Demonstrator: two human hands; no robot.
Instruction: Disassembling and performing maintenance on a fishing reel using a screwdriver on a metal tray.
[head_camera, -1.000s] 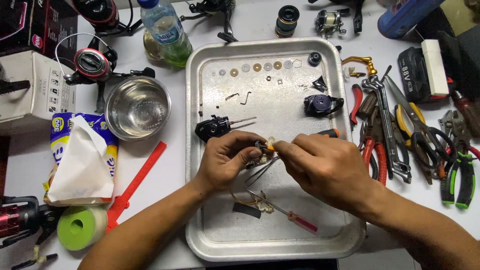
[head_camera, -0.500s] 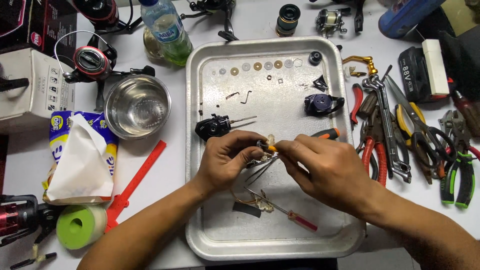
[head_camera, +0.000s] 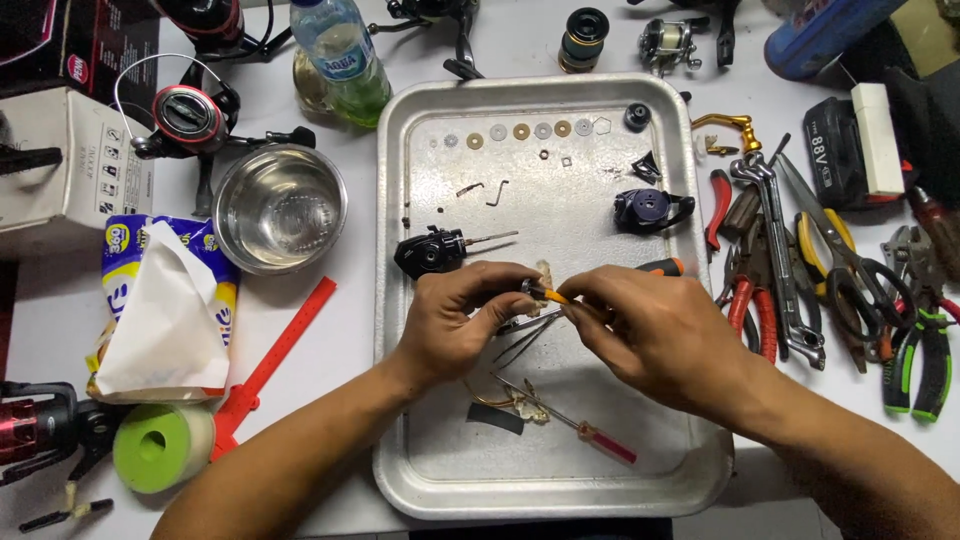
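Small orange-and-black part (head_camera: 538, 292) sits pinched between my two hands over the middle of the metal tray (head_camera: 400, 300). Left hand (head_camera: 462, 322) grips its dark end with thumb and fingers; right hand (head_camera: 640, 335) closes fingertips on the orange end. Both clenched on it, neither flat on the tray.

Risk 1: the part is tiny and held at the fingertips only; a slip would drop it among the tweezers (head_camera: 525, 335) and thin red-handled screwdriver (head_camera: 575, 425) just below.

Risk 2: my right wrist hangs near the orange-tipped tool (head_camera: 662, 267); a nudge could roll it toward the row of washers (head_camera: 520, 131) at the far edge and scatter their order.

Risk 3: the black reel body (head_camera: 432, 250) lies just beside my left knuckles; a bump looks likely.
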